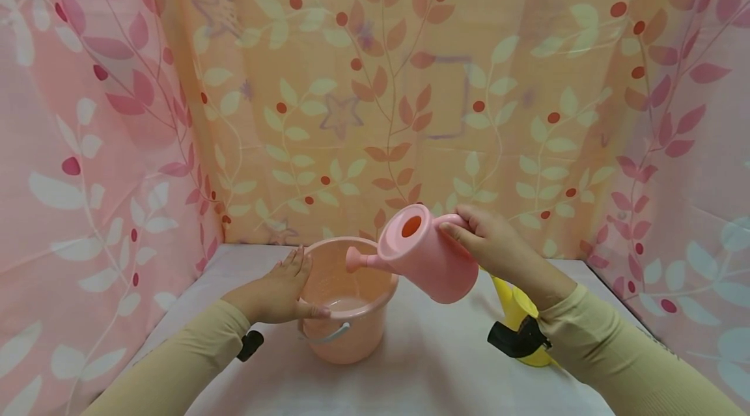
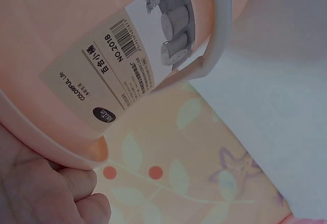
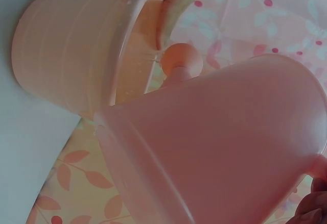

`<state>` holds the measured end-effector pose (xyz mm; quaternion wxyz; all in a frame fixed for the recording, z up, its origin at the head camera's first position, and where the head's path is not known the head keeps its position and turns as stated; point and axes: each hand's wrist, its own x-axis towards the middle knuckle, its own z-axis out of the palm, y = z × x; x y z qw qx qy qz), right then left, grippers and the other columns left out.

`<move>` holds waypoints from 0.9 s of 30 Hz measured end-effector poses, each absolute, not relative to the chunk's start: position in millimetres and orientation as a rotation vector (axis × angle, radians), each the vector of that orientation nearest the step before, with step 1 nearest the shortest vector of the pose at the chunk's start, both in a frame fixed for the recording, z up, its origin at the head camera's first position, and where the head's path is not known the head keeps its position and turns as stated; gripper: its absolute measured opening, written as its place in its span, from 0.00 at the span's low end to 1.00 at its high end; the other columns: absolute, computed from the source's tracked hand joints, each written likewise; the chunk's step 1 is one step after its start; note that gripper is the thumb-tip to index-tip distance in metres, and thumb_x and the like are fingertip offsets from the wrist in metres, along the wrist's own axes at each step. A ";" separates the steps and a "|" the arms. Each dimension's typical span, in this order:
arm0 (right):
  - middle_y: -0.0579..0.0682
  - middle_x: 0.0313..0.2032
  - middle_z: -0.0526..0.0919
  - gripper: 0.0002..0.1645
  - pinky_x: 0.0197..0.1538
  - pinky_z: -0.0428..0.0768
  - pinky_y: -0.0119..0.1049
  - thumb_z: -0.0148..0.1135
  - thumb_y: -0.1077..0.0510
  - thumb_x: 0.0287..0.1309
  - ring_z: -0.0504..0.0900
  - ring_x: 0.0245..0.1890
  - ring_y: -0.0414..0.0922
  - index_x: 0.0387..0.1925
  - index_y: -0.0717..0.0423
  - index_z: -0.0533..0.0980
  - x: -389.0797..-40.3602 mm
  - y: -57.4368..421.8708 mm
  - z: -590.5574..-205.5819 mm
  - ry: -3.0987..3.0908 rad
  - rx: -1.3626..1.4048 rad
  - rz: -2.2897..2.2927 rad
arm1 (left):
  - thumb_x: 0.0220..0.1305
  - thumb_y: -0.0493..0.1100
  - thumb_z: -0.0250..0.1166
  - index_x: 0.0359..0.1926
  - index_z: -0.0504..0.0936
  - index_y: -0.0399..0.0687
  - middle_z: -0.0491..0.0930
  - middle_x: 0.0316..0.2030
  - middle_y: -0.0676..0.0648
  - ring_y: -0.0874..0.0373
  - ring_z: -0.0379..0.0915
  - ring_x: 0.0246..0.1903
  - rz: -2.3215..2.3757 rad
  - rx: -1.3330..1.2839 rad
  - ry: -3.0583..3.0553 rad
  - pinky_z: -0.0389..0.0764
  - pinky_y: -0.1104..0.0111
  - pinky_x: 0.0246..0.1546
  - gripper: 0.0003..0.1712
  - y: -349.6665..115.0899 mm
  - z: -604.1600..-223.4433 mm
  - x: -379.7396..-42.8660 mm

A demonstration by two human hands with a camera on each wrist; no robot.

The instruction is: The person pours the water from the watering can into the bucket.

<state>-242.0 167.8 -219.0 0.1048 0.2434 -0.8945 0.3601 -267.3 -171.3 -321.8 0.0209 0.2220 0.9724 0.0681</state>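
Observation:
A peach bucket [image 1: 351,338] stands upright with its grey handle [image 1: 331,334] hanging at the front. My left hand [image 1: 272,292] holds its left rim, the thumb lying along the front edge; the left wrist view shows some fingers [image 2: 79,183] at the rim. My right hand [image 1: 486,237] grips a pink watering can [image 1: 436,266] by its handle. The can is tilted left, its spout head [image 1: 353,260] over the bucket's opening. Faint streaks show by the spout head [image 3: 181,60] in the right wrist view. Something pale and shiny shows at the bucket's bottom.
A yellow object [image 1: 518,305] stands on the white tabletop [image 1: 433,364], partly hidden behind my right forearm and the black wrist camera [image 1: 515,338]. Leaf-patterned curtains [image 1: 398,110] enclose the back and both sides. A printed label [image 2: 115,55] covers the bucket's side.

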 end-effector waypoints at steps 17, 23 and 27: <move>0.51 0.18 0.69 0.17 0.24 0.73 0.35 0.54 0.45 0.53 0.70 0.23 0.47 0.25 0.55 0.67 -242.3 166.8 -217.5 -2.639 0.735 1.050 | 0.36 0.81 0.46 0.64 0.42 0.31 0.33 0.64 0.33 0.43 0.28 0.63 0.200 0.672 3.011 0.43 0.50 0.58 0.68 -170.1 -321.2 -266.4; 0.50 0.18 0.68 0.17 0.24 0.72 0.35 0.54 0.45 0.53 0.70 0.23 0.46 0.24 0.54 0.67 -243.6 167.1 -218.0 -2.636 0.737 1.043 | 0.36 0.81 0.46 0.64 0.42 0.31 0.34 0.64 0.33 0.42 0.29 0.63 0.203 0.671 3.013 0.43 0.50 0.58 0.68 -169.8 -320.5 -266.1; 0.50 0.19 0.70 0.17 0.25 0.73 0.34 0.54 0.44 0.53 0.71 0.24 0.47 0.25 0.53 0.68 -243.7 166.7 -218.4 -2.642 0.735 1.036 | 0.36 0.81 0.46 0.64 0.43 0.31 0.34 0.64 0.33 0.42 0.29 0.63 0.203 0.672 3.017 0.44 0.50 0.58 0.68 -169.4 -319.9 -265.8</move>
